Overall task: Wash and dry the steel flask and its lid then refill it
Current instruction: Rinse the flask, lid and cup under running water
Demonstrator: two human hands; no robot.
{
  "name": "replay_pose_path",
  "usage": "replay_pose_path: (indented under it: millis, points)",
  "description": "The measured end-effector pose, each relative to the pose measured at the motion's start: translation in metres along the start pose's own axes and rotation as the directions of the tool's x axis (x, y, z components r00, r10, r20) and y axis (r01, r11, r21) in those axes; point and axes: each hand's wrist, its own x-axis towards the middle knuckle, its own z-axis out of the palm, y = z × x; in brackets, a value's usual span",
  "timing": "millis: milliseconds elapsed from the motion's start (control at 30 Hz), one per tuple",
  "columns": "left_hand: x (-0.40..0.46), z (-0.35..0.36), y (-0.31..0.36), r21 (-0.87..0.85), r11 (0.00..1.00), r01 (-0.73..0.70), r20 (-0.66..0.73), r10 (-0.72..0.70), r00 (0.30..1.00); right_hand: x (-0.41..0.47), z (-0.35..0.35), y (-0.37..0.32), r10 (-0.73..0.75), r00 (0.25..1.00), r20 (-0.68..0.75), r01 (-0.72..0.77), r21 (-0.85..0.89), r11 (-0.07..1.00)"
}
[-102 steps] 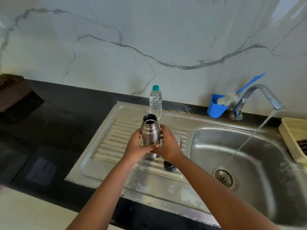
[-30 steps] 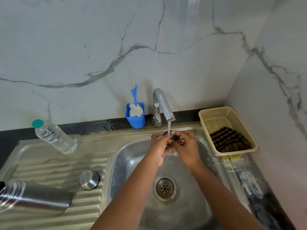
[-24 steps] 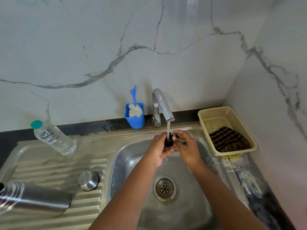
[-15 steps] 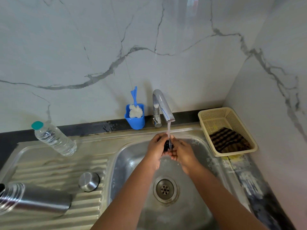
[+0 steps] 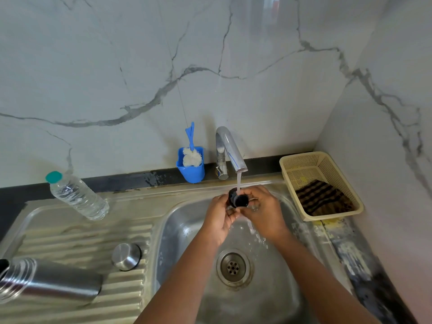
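Note:
Under the running tap (image 5: 230, 149), both hands hold a small black lid (image 5: 238, 199) over the sink basin (image 5: 177, 232). My left hand (image 5: 219, 216) grips it from the left and my right hand (image 5: 263, 210) from the right, with water falling onto it. The steel flask (image 5: 49, 280) stands open on the ribbed drainboard at the far left. A steel cap (image 5: 126, 256) sits upside down on the drainboard beside the basin.
A clear water bottle (image 5: 78, 196) with a teal cap stands at the back of the drainboard. A blue holder (image 5: 190, 170) with a bottle brush is left of the tap. A cream basket (image 5: 332, 167) holding a checked cloth sits at the right, by the wall.
Since the earliest frame both hands left the flask and took the black lid under the tap. In the last second the hands have been turning and rubbing it in the stream.

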Motion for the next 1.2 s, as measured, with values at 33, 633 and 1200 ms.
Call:
replay_pose_path:
  millis: [33, 633, 1200]
  points:
    - [0.000, 0.001, 0.000, -0.028, 1.000, -0.014, 0.026, 0.014, 1.000, -0.003, -0.001, 0.004, -0.024, 1.000, -0.010, 0.024, 0.005, 1.000]
    - [-0.005, 0.003, 0.012, 0.164, 0.933, -0.321, 0.232, 0.279, 0.932, -0.011, 0.008, -0.001, 0.220, 0.971, -0.091, -0.167, 0.397, 0.903]
    - [-0.010, 0.008, 0.002, 0.155, 0.982, -0.108, 0.041, 0.103, 0.994, -0.001, -0.002, -0.007, 0.101, 0.995, -0.005, -0.100, 0.092, 0.991]
